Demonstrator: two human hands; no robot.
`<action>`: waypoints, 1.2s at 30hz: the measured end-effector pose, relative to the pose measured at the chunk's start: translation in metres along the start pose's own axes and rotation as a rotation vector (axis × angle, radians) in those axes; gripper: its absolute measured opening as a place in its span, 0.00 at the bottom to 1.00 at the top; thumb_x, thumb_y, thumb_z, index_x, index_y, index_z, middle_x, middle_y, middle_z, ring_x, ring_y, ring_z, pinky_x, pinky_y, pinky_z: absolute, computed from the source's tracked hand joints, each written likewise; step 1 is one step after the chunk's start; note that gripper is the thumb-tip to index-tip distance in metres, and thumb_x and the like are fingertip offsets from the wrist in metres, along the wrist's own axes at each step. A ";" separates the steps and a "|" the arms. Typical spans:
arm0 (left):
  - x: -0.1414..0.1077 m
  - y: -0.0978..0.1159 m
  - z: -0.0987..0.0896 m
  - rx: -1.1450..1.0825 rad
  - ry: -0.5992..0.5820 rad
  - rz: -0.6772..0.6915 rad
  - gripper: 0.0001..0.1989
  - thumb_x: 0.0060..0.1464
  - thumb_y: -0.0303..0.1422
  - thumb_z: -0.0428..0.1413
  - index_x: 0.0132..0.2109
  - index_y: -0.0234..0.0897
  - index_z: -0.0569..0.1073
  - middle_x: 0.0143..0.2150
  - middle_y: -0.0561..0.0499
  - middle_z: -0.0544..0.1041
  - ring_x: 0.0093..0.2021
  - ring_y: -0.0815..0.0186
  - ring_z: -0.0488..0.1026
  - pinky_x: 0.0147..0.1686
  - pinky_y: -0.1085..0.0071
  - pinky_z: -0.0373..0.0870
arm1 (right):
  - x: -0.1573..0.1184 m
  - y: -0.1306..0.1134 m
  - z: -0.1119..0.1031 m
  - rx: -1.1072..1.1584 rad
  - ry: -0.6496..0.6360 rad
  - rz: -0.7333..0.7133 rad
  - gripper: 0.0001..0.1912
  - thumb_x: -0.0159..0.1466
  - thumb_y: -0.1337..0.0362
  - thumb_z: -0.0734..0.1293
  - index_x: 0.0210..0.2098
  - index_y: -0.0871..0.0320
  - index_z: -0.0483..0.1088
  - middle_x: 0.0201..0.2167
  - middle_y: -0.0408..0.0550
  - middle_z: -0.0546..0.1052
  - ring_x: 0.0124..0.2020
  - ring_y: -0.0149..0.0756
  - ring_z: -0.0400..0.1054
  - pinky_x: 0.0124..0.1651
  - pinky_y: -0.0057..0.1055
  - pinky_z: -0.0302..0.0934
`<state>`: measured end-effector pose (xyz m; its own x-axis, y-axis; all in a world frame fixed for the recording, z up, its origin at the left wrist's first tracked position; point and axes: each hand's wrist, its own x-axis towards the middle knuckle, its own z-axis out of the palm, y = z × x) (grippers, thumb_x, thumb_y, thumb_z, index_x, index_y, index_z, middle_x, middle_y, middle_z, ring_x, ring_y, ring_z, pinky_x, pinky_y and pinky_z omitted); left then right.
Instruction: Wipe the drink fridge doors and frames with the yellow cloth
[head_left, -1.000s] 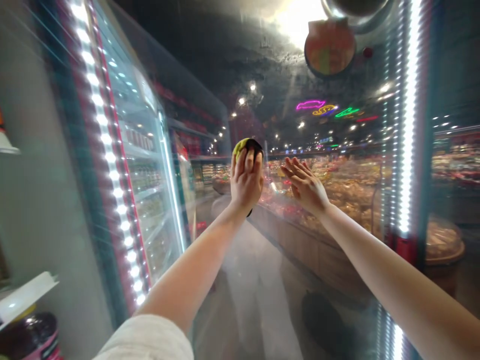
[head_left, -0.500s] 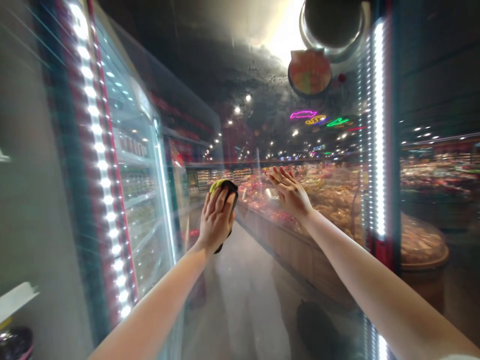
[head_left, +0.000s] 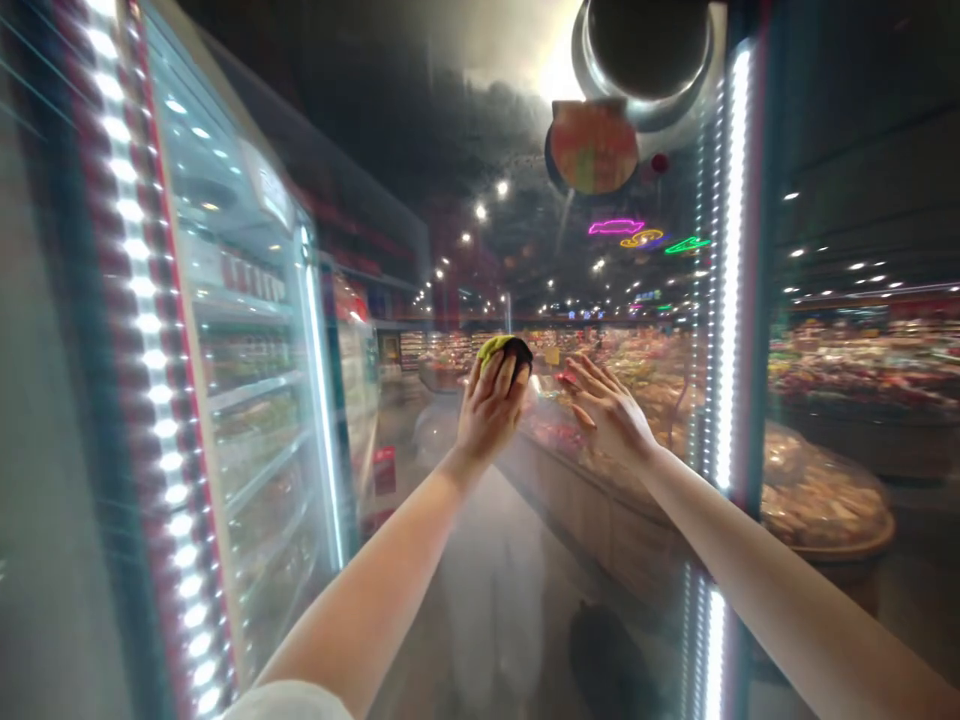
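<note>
Far L of both hands: LED strip, lit, running top to bottom at a slant. Next, btwn that strip and the L forearm: glazed shelving w/ stocked tiers (contents blurred), bounded on its R side by a thin tube light, also lit. Red box: low, L of the L hand. White sleeve covers the lower end of the L forearm. L hand: back toward viewer, fingers bent over a bunched yellow-and-black cloth, gripping it; cloth is at the fingertips, yellow portion L, black portion R, against or just in front of the glass panel (exact contact can't be confirmed). Pale reflection of a standing figure shows below the L hand. Above the gap btwn hands and toward the R: orange-red sticker, w/ round black disc above it. R hand: open, fingers extended and slightly apart, thumb out toward the L hand; near the cloth but apart from it; contact w/ glass can't be determined. Above R hand: neon signs, magenta, yellow and green. Beneath R hand: wood-fronted counter. R of R hand: second LED strip, lit, then round-edged display bin, heaped w/ goods (type unclear).
</note>
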<state>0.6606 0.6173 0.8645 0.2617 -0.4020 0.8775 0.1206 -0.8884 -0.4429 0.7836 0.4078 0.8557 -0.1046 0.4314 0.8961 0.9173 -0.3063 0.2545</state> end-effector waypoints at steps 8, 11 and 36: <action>-0.044 -0.003 -0.027 -0.004 -0.069 0.043 0.26 0.67 0.30 0.52 0.70 0.42 0.62 0.68 0.43 0.70 0.73 0.55 0.59 0.73 0.49 0.54 | -0.014 0.011 -0.010 -0.038 -0.085 0.093 0.24 0.66 0.71 0.65 0.60 0.52 0.71 0.71 0.51 0.62 0.73 0.52 0.53 0.69 0.60 0.56; -0.006 -0.001 -0.019 0.017 0.009 -0.271 0.27 0.67 0.31 0.50 0.71 0.39 0.60 0.72 0.39 0.63 0.76 0.51 0.50 0.73 0.43 0.48 | -0.013 0.011 -0.007 -0.014 -0.092 0.094 0.27 0.65 0.71 0.65 0.63 0.52 0.69 0.71 0.51 0.62 0.73 0.54 0.53 0.69 0.63 0.55; 0.069 0.038 0.023 0.030 0.006 -0.251 0.30 0.62 0.28 0.52 0.71 0.39 0.61 0.73 0.41 0.62 0.75 0.51 0.52 0.74 0.45 0.47 | -0.041 0.069 -0.026 -0.064 -0.012 0.104 0.33 0.66 0.73 0.61 0.70 0.54 0.59 0.74 0.52 0.57 0.75 0.54 0.47 0.70 0.63 0.54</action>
<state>0.7051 0.5607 0.9041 0.2140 -0.1706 0.9618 0.2098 -0.9536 -0.2158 0.8414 0.3470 0.8455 -0.0053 0.4049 0.9144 0.8964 -0.4034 0.1838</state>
